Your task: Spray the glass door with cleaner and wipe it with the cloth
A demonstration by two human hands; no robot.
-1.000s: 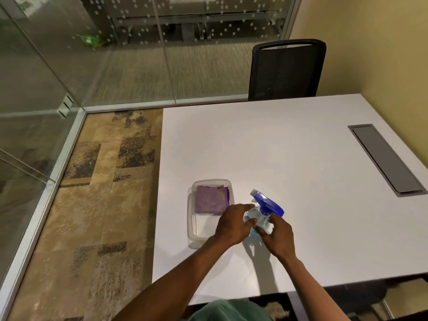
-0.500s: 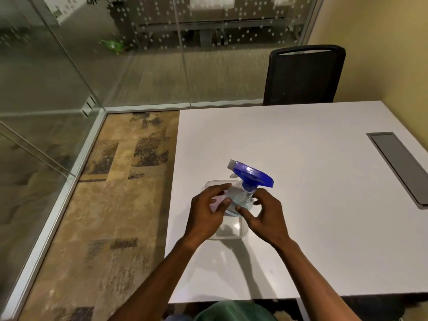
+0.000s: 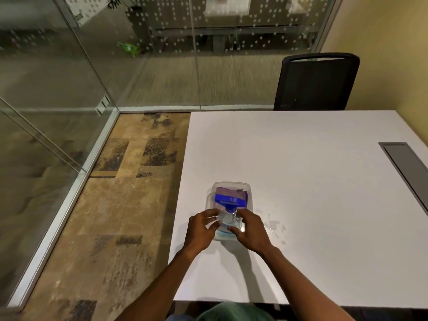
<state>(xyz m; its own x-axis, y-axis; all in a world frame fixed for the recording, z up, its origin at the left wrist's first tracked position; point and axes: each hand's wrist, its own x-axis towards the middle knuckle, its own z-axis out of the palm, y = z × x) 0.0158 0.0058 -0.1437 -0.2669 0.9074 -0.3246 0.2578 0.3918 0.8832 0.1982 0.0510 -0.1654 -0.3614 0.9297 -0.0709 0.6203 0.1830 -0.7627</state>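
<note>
Glass walls [image 3: 148, 72] enclose the carpeted room, and a white tabletop [image 3: 301, 181] fills its right side. A clear spray bottle [image 3: 228, 220] with a blue trigger head is gripped from both sides by the left hand [image 3: 200, 230] and the right hand [image 3: 251, 230]. Just beyond the hands, a clear plastic container [image 3: 248, 189] is seen on the tabletop, with a purple cloth [image 3: 228, 190] lying inside it. A black chair [image 3: 316, 82] is placed well beyond the hands.

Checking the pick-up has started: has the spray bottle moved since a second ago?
Yes. The spray bottle, held by both hands, went from right of the clear container to in front of it.
</note>
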